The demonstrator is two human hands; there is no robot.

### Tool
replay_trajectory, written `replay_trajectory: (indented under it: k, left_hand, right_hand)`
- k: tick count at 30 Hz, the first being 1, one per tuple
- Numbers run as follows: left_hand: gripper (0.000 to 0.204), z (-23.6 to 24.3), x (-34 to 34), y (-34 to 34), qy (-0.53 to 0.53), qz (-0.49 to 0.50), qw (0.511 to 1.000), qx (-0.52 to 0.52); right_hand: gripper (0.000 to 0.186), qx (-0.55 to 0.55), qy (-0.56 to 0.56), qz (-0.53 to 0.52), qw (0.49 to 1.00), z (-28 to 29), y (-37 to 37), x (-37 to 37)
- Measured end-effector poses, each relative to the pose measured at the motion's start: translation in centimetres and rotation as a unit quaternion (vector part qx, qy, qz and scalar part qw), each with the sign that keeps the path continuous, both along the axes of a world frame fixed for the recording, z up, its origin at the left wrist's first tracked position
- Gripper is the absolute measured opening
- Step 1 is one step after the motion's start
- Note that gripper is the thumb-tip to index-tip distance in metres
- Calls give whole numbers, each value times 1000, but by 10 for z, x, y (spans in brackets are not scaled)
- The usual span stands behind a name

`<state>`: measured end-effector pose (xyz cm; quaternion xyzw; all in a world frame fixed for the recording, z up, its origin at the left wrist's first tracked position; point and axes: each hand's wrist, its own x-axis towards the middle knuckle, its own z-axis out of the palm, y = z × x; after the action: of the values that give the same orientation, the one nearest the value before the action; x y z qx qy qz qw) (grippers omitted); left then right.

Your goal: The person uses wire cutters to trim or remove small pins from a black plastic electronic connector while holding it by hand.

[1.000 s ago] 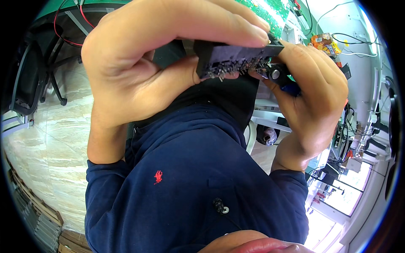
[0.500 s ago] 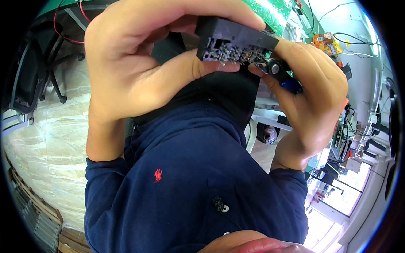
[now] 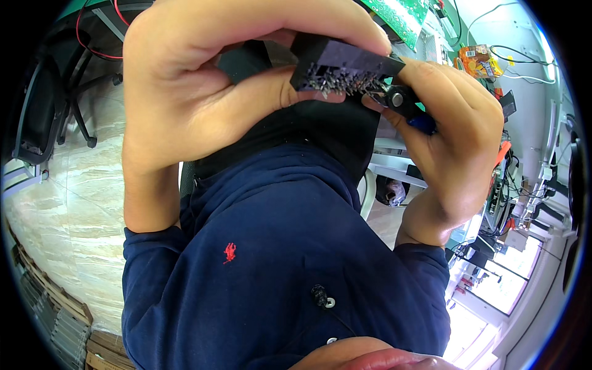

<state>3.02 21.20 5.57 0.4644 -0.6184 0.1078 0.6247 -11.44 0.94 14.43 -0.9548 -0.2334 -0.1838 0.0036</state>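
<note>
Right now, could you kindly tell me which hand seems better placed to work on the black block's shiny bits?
Probably the right hand: it holds a dark-and-blue tool with its head close beside the shiny bits. The left hand is occupied holding the black block.

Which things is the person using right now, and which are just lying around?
In use:
- black block with spiky bits, in the left hand
- black-and-blue hand tool, in the right hand

Probably just lying around:
- orange packet
- green circuit board, untouched
- black wheeled chair
</note>
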Motion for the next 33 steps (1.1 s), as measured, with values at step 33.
replay_trajectory:
  k: [33]
  left_hand:
    - [38, 0, -19, -1, 134, 37, 990, -22]
  right_hand:
    - [46, 75, -12, -9, 997, -14, 5, 3]
